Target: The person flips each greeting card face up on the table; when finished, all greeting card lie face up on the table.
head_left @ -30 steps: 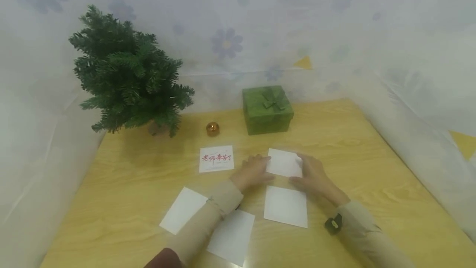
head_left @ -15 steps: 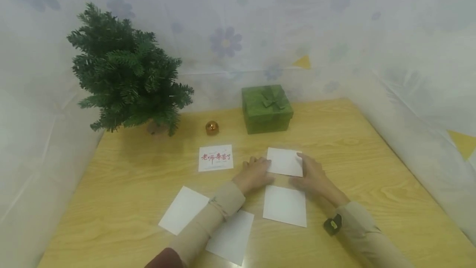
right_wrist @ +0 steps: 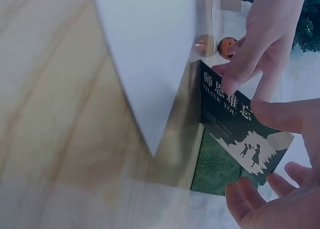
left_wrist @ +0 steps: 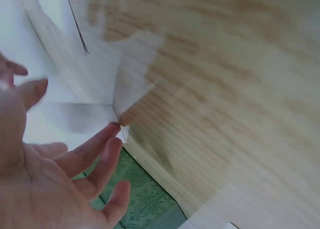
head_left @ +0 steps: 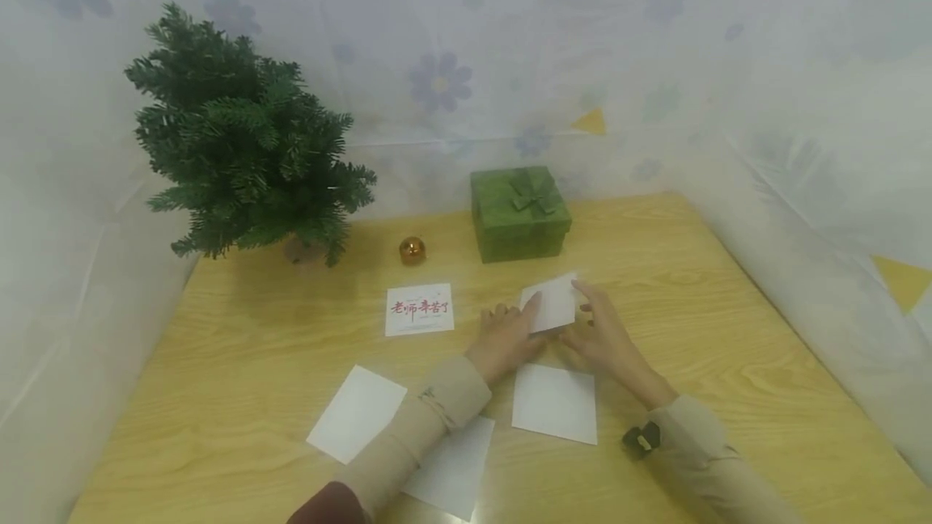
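Note:
A card [head_left: 557, 303] is tilted up off the table, its white back toward the head view. The left hand [head_left: 507, 342] pinches its left side, thumb on the white face. At its right edge is the right hand [head_left: 606, 342], fingers spread and slightly bent, a fingertip at the upper right corner. In the right wrist view, the card's dark printed face [right_wrist: 235, 121] shows white characters, "THANK YOU" and small figures; the left hand [right_wrist: 265, 39] grips one end, and the right hand [right_wrist: 285, 189] has its thumb near the edge.
White cards [head_left: 555, 404], [head_left: 357, 413] and another partly under the left forearm lie nearer. Behind stand a green gift box [head_left: 518, 221], an orange ball [head_left: 412, 250], a red-lettered card [head_left: 419, 310] and a small tree [head_left: 247, 144] at the left.
The card that lay flat between the hands is now tipped up and turned. The left hand has moved slightly right with its thumb over the card; the right hand's fingers have shifted along its edge.

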A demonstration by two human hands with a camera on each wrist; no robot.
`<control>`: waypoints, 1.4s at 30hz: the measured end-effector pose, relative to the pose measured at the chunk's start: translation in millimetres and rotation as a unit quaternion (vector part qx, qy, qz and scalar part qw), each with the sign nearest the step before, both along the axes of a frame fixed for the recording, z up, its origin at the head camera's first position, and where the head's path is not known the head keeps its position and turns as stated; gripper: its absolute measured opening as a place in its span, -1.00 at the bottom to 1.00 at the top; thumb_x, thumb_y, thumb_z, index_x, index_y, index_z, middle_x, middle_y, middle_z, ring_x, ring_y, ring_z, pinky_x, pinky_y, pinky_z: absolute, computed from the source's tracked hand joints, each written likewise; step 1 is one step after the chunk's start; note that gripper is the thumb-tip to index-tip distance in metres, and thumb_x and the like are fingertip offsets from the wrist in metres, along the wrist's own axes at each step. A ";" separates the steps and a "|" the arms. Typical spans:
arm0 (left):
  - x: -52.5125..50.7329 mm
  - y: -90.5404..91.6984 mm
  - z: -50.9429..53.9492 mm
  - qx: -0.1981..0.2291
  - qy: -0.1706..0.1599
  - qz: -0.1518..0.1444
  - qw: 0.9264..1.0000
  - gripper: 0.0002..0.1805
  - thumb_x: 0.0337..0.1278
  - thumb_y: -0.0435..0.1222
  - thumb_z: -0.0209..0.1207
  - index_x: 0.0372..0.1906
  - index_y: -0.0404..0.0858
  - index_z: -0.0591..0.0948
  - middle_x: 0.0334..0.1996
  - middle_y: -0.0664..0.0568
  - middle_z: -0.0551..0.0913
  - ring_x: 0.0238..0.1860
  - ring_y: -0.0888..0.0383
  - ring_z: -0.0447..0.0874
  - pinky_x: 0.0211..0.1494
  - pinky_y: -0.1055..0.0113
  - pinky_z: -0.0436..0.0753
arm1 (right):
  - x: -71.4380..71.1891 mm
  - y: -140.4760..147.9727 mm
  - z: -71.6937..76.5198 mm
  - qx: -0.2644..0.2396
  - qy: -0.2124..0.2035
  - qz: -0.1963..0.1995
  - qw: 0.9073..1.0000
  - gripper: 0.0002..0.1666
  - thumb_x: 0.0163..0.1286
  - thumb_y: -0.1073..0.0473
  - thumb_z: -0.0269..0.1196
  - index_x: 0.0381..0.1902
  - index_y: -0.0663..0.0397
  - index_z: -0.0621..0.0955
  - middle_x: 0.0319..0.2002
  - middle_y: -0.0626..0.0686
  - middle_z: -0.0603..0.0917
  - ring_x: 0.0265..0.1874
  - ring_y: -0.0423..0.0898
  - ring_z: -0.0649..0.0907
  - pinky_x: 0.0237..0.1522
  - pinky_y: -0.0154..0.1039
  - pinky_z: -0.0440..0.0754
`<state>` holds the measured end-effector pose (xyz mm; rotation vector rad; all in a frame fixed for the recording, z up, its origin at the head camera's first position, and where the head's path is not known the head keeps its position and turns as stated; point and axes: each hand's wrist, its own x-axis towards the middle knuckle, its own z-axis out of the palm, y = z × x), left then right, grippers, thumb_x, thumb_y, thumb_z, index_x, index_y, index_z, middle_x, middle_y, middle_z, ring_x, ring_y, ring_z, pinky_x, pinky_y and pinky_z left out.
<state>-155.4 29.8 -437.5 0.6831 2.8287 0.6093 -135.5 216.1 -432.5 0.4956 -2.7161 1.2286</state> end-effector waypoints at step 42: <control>-9.9 -37.8 7.9 0.362 -0.116 0.020 0.925 -0.28 0.40 -0.33 -0.07 0.51 0.10 -0.07 0.20 -0.21 0.46 -0.02 -0.02 0.61 0.00 0.26 0.62 | -4.6 -13.0 8.0 -0.005 -0.023 -0.001 1.000 0.27 -0.08 0.49 0.42 0.46 0.28 -0.08 -0.01 0.40 0.43 -0.12 0.25 0.53 -0.02 0.14 0.57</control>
